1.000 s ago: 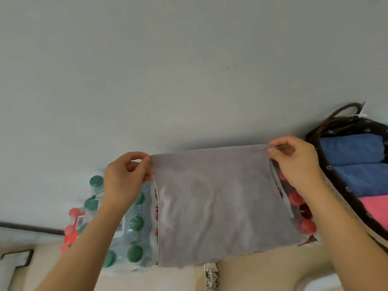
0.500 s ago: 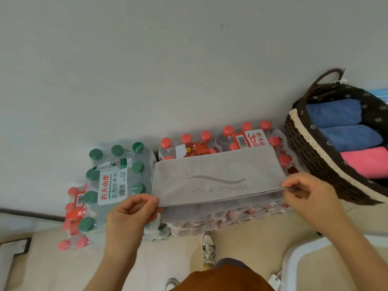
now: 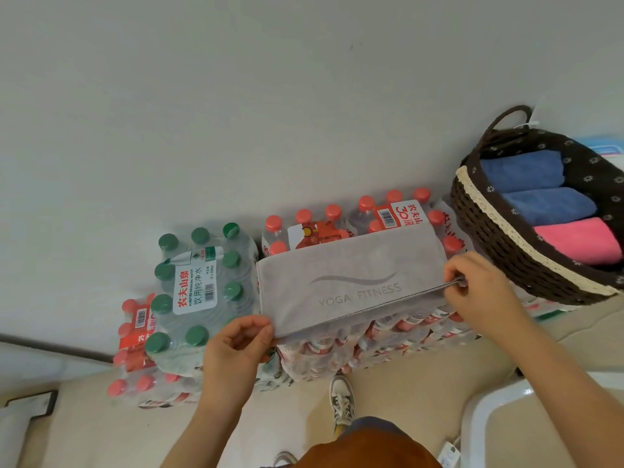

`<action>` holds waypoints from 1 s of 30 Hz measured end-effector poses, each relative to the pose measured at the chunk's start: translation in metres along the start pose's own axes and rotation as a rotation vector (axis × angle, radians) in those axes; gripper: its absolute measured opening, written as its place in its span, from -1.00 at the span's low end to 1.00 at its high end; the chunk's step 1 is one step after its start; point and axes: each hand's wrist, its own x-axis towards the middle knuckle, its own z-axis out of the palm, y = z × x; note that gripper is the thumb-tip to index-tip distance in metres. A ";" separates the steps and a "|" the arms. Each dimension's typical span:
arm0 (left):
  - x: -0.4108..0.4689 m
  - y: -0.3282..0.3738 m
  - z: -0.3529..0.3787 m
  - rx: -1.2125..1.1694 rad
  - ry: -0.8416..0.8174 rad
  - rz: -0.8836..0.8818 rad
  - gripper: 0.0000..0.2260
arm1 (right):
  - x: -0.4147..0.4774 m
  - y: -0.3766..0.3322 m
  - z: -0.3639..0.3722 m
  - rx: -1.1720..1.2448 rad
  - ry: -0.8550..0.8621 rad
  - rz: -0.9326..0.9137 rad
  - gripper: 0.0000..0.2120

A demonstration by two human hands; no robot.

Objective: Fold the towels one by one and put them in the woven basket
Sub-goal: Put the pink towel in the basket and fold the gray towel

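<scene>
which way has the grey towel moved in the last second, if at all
Yes, downward. A second ago the grey towel hung in front of the red-capped bottle pack; now it lies folded across the pack's top.

Wall shuts you off at 12. Red-cap bottle pack below it, grey towel lying over top. Green-cap pack at 10. Woven basket at 2, air above rim open; blue towel, second blue towel, pink towel pack visible floor. Handle arches at far end. White plastic rim at 5.
</scene>
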 end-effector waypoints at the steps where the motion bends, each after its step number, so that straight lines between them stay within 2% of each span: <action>1: 0.000 0.000 0.001 0.006 0.003 0.017 -0.92 | 0.002 -0.001 -0.002 -0.022 0.021 -0.016 -0.74; 6: 0.000 -0.013 0.005 0.218 0.016 0.097 -0.83 | 0.002 0.010 0.003 -0.192 0.023 -0.086 -0.74; 12: -0.002 -0.021 0.010 0.466 0.025 0.232 -0.78 | -0.002 0.022 0.016 -0.258 0.026 -0.126 -0.74; 14: -0.002 -0.024 0.010 0.581 0.002 0.347 -0.77 | -0.003 0.021 0.016 -0.275 0.020 -0.147 -0.74; 19: 0.010 -0.043 0.006 0.917 -0.138 0.710 -0.59 | -0.007 0.023 0.013 -0.282 -0.030 -0.200 -0.71; 22: 0.021 -0.046 0.009 1.003 -0.083 0.851 -0.64 | -0.009 0.025 0.011 -0.280 -0.071 -0.207 -0.67; 25: 0.029 -0.046 0.012 1.064 -0.049 0.916 -0.81 | -0.007 0.026 0.010 -0.275 -0.088 -0.210 -0.64; 30: 0.030 -0.042 0.013 1.140 -0.056 0.919 -0.77 | -0.004 0.027 0.011 -0.277 -0.068 -0.210 -0.67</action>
